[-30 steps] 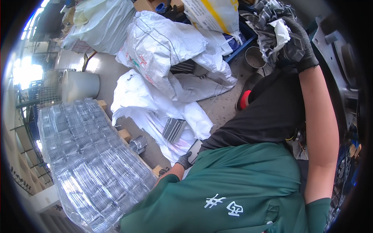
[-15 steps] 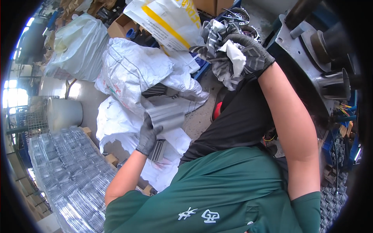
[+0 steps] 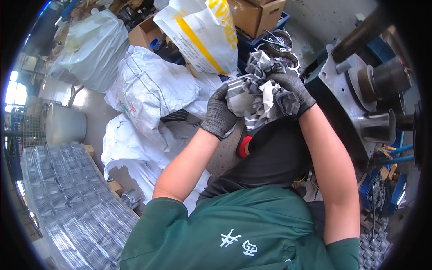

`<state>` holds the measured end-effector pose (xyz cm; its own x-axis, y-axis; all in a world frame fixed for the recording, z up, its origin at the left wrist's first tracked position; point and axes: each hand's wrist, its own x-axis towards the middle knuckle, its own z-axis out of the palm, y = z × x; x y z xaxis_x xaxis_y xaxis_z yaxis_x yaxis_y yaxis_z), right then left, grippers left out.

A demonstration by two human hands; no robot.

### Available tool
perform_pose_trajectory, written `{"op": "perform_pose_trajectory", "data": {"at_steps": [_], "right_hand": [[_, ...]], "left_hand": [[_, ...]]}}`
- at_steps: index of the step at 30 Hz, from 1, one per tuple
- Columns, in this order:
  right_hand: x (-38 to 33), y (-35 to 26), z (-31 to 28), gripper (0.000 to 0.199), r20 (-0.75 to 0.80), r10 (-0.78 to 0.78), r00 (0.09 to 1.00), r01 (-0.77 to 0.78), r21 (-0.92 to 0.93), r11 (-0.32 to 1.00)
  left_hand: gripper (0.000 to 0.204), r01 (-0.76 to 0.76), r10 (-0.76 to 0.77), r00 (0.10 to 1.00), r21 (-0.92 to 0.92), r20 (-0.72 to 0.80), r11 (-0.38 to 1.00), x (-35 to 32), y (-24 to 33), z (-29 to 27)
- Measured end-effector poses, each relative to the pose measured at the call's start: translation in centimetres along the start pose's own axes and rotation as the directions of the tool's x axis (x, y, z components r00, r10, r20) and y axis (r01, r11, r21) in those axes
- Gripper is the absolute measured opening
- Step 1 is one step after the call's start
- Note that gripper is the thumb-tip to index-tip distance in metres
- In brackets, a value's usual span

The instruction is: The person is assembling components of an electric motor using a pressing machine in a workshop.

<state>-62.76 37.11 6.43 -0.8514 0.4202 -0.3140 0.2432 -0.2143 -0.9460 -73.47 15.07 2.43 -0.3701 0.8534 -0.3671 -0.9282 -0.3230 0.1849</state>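
Both my hands wear dark grey work gloves and meet in front of me at a bunch of crumpled grey-and-white striped paper. My right hand is closed over the paper's right side. On the other side, my left hand curls its fingers round the bunch's left edge, next to a pale, smooth surface. Whether that surface is paper or something within the bunch I cannot tell. Left of my hands, an open white woven sack lies slumped, with dark striped pieces showing at its mouth.
Behind my hands stand a white bag with a yellow stripe and a cardboard box. Machine parts with metal cylinders crowd the right. A plastic-wrapped stack and a white tub are at the left.
My left hand has moved up and right from the sack, where it held a grey shiny piece, to the crumpled paper. My right hand and the paper have come slightly lower.
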Motion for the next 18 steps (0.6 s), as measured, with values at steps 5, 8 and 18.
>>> {"op": "perform_pose_trajectory", "data": {"at_steps": [5, 8, 18], "right_hand": [[2.7, 1.5, -2.1, 0.023, -0.223, 0.182, 0.958, -0.147, 0.164, 0.975], [2.7, 2.1, -3.8, 0.028, 0.030, -0.176, 0.984, 0.176, -0.348, 0.921], [3.0, 0.0, -2.8, 0.030, -0.027, -0.234, 0.972, 0.027, -0.974, 0.223]], "left_hand": [[0.052, 0.085, -0.113, 0.982, 0.180, 0.154, 0.980, 0.5, 0.4, -0.3], [0.061, -0.292, 0.125, 0.949, 0.653, 0.290, 0.699, 0.3, 0.6, -0.1], [0.067, -0.274, -0.131, 0.943, 0.938, 0.306, 0.214, 4.2, -0.2, -6.1]]}}
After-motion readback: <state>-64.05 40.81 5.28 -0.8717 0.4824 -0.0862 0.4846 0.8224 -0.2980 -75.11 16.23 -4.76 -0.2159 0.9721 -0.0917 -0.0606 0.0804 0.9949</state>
